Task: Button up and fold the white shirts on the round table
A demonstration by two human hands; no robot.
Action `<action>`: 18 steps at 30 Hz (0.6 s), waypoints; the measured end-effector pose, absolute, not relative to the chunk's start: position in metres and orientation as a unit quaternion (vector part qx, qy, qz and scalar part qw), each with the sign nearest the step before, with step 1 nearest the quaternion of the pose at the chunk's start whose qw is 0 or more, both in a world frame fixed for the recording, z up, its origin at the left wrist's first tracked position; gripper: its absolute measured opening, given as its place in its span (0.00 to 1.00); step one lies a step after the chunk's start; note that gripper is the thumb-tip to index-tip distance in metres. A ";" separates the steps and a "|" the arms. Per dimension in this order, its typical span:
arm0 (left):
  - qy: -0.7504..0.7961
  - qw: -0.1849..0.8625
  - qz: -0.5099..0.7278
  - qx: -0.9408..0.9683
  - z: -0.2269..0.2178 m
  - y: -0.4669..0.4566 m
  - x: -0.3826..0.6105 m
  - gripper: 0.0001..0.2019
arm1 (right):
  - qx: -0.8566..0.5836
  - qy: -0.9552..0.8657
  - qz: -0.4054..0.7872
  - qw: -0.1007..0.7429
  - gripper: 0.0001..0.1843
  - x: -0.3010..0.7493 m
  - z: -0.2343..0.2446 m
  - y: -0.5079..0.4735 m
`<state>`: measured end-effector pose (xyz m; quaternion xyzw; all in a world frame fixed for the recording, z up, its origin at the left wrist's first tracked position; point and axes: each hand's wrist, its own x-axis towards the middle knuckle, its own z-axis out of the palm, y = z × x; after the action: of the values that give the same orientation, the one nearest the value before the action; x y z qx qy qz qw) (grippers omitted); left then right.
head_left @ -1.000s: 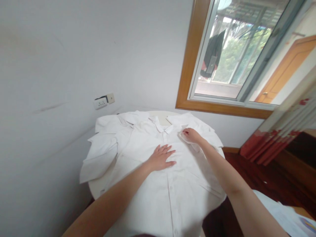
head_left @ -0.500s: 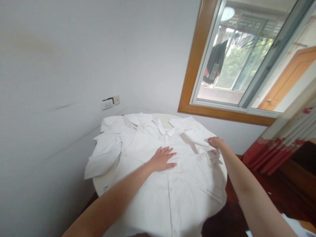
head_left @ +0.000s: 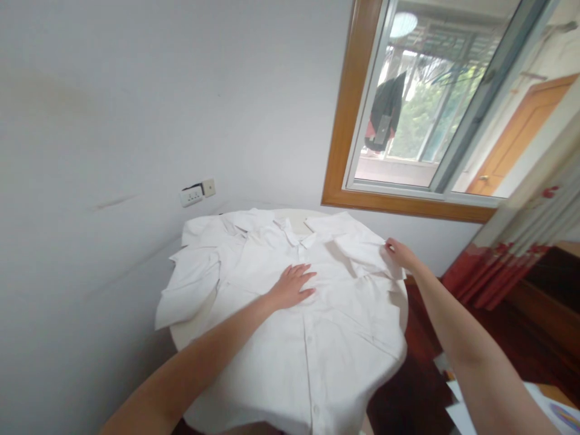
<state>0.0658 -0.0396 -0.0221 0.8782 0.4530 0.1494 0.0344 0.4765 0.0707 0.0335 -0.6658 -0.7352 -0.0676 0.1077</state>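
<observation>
A white button-up shirt (head_left: 281, 344) lies spread front up over a round white table (head_left: 296, 219), collar toward the wall and hem hanging over the near edge. My left hand (head_left: 292, 287) rests flat on the shirt's chest, fingers spread. At the table's right side, my right hand (head_left: 399, 254) pinches the edge of the shirt's right-hand sleeve (head_left: 365, 251). More white cloth (head_left: 194, 272), perhaps another garment, lies creased along the table's left side; where it joins or overlaps the shirt I cannot tell.
The white wall (head_left: 136, 121) runs behind and left of the table, with a socket (head_left: 192, 196) above it. A wood-framed window (head_left: 344, 109) is at the upper right. A red and white curtain (head_left: 489, 266) hangs at the right. Papers (head_left: 462, 411) lie low at the right.
My right hand has shifted slightly outward and away from me, and the sleeve edge looks straighter. The left hand stays flat on the chest. The whole view has turned slightly.
</observation>
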 end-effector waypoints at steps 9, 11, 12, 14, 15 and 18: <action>0.513 -0.053 0.216 0.829 0.003 -0.032 0.025 0.22 | -0.516 -0.820 -0.129 0.210 0.12 0.425 0.110 0.022; 0.528 -0.071 0.240 0.811 0.003 -0.032 0.013 0.21 | -0.480 -0.848 -0.102 0.198 0.14 0.392 0.122 0.010; 0.533 -0.080 0.253 0.803 0.001 -0.032 0.006 0.21 | -0.459 -0.864 -0.076 0.192 0.14 0.374 0.124 0.006; 0.539 -0.094 0.280 0.789 -0.005 -0.031 -0.006 0.19 | -0.418 -0.887 -0.023 0.195 0.12 0.339 0.120 0.000; 0.540 -0.095 0.293 0.783 -0.009 -0.031 -0.011 0.18 | -0.399 -0.897 0.003 0.191 0.11 0.323 0.114 -0.001; 0.545 -0.075 0.337 0.764 -0.019 -0.027 -0.027 0.15 | -0.377 -0.905 0.065 0.186 0.09 0.276 0.081 0.000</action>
<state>-0.0266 -0.0270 -0.0191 0.7640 0.5450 0.3372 -0.0752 0.2762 -0.0003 0.0814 -0.3768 -0.9051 0.0649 0.1862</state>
